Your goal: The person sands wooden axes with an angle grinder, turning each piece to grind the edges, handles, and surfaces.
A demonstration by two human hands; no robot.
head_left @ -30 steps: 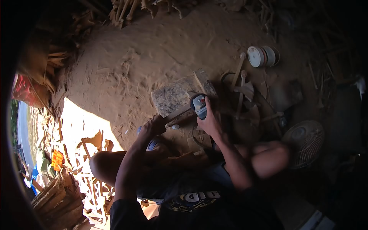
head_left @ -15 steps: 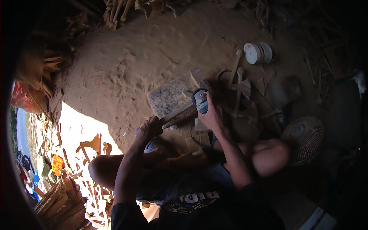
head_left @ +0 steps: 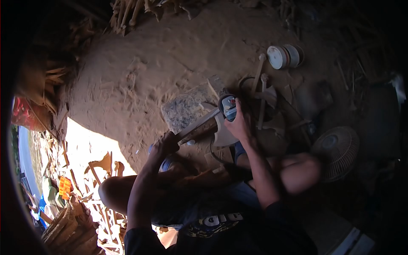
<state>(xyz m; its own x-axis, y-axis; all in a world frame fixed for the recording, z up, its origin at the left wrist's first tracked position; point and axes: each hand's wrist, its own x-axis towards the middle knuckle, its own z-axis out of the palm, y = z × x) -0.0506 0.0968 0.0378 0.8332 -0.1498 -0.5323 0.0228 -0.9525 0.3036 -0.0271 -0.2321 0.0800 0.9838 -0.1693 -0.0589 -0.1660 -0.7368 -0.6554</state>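
Note:
My left hand (head_left: pixel 165 145) is closed round the lower end of the handle of a wooden axe (head_left: pixel 197 126), pale and bare. Its broad curved blade (head_left: pixel 224 135) points toward my lap. In my right hand (head_left: pixel 240 126) is an angle grinder (head_left: pixel 229 107), a compact grey-blue power tool with a dark round disc. The disc sits against or just over the axe where handle and head join; exact contact cannot be made out. Beneath the axe lies a rough stone block (head_left: pixel 180 111) on the sandy ground.
Further axe-shaped wooden pieces (head_left: pixel 262 102) lie to the right, near a whitish bucket (head_left: pixel 277 57) on its side. A fan (head_left: pixel 335 148) stands by my right knee. A dark cord (head_left: pixel 213 155) loops below the grinder. Wood scraps (head_left: pixel 106 212) are heaped at the lower left.
The grinder and my right hand have shifted slightly right. The axe has turned so that more of its blade shows. My left hand keeps its grip.

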